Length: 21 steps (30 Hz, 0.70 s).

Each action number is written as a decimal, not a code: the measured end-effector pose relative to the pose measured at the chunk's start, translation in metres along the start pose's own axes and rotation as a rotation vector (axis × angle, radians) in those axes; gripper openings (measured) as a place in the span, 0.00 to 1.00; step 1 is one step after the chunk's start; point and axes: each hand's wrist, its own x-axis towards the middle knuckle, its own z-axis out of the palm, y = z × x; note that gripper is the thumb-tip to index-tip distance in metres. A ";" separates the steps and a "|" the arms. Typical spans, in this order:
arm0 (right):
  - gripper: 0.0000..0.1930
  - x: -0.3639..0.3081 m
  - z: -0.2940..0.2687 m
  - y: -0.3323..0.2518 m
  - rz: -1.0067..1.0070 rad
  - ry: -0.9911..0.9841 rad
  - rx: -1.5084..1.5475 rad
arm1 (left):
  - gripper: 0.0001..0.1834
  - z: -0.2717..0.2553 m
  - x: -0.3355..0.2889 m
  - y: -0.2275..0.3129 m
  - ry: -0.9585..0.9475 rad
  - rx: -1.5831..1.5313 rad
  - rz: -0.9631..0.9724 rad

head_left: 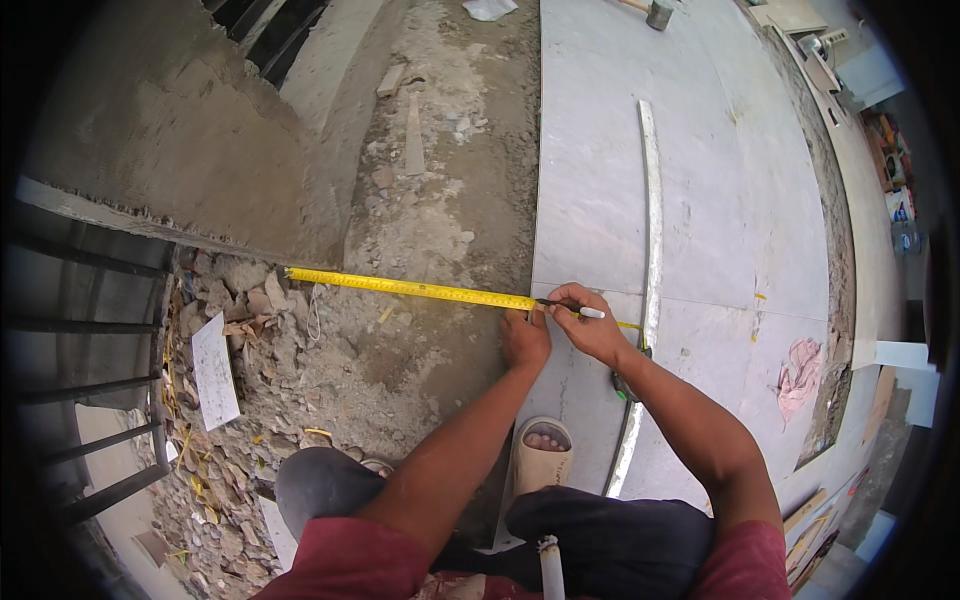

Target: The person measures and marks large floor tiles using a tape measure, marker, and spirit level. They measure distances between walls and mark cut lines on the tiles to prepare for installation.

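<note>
A yellow tape measure blade (410,288) stretches from the wall corner on the left, over the rough ground, to the edge of the grey floor tiles (600,190). My left hand (526,338) is closed, pinching the blade at the tile edge. In my right hand (590,322) is a black marker pen (590,312) with a white end, its tip at the blade beside my left fingers. The tape's dark case (622,388), touched with green, sits partly hidden by my right forearm. A long pale straightedge bar (652,200) lies on the tiles, passing under that forearm.
Rubble (235,290) and a white tile offcut (215,370) lie at left, beside a dark metal grille (90,400). A mallet (658,14) rests at the far edge. A pink cloth (800,375) lies on the right. My sandalled foot (543,455) stands on the tiles.
</note>
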 end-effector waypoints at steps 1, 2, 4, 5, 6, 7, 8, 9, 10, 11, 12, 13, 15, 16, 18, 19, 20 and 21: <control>0.07 0.002 0.002 0.002 -0.013 -0.013 -0.024 | 0.26 0.001 0.003 -0.003 -0.008 -0.005 0.007; 0.08 0.004 0.003 0.009 -0.027 -0.019 -0.032 | 0.25 0.002 0.007 -0.006 -0.019 -0.013 0.014; 0.09 0.006 0.005 0.021 -0.055 -0.028 -0.050 | 0.24 0.008 0.008 -0.011 -0.021 -0.008 0.023; 0.10 0.007 0.005 0.021 -0.048 -0.028 -0.086 | 0.24 0.005 0.004 -0.006 -0.008 0.007 0.019; 0.10 0.007 0.005 0.021 -0.041 -0.027 -0.123 | 0.24 0.003 0.001 -0.003 0.005 0.022 0.016; 0.11 0.008 0.005 0.021 -0.033 -0.026 -0.161 | 0.23 0.003 0.001 -0.003 0.011 0.025 0.017; 0.11 0.009 0.005 0.020 -0.045 -0.027 -0.172 | 0.23 0.003 0.000 -0.002 0.020 0.023 0.018; 0.11 0.011 0.005 0.018 -0.056 -0.028 -0.183 | 0.23 0.003 0.000 -0.002 0.028 0.021 0.020; 0.12 0.012 0.005 0.017 -0.067 -0.029 -0.195 | 0.23 0.003 -0.001 -0.003 0.031 0.024 0.019; 0.12 0.012 0.004 0.016 -0.072 -0.025 -0.194 | 0.23 0.003 -0.003 -0.002 0.034 0.027 0.018; 0.11 0.013 0.004 0.015 -0.076 -0.021 -0.193 | 0.23 0.003 -0.004 -0.002 0.036 0.030 0.017; 0.11 0.013 0.003 0.015 -0.080 -0.017 -0.191 | 0.23 0.004 -0.005 -0.001 0.040 0.032 0.015; 0.12 0.015 0.003 0.013 -0.017 -0.046 -0.194 | 0.23 0.005 -0.005 -0.001 0.050 0.034 0.012; 0.13 0.016 0.003 0.012 0.015 -0.060 -0.195 | 0.23 0.005 -0.004 -0.001 0.060 0.036 0.025; 0.13 0.016 0.003 0.016 -0.014 -0.051 -0.215 | 0.23 0.008 -0.004 -0.005 0.075 0.038 0.055; 0.13 0.016 0.003 0.018 -0.028 -0.045 -0.224 | 0.23 0.010 -0.003 -0.007 0.076 0.035 0.053; 0.13 0.016 0.004 0.016 -0.022 -0.046 -0.233 | 0.24 0.010 -0.003 -0.008 0.080 0.033 0.050; 0.13 0.016 0.005 0.013 -0.016 -0.047 -0.241 | 0.24 0.010 -0.002 -0.008 0.083 0.030 0.047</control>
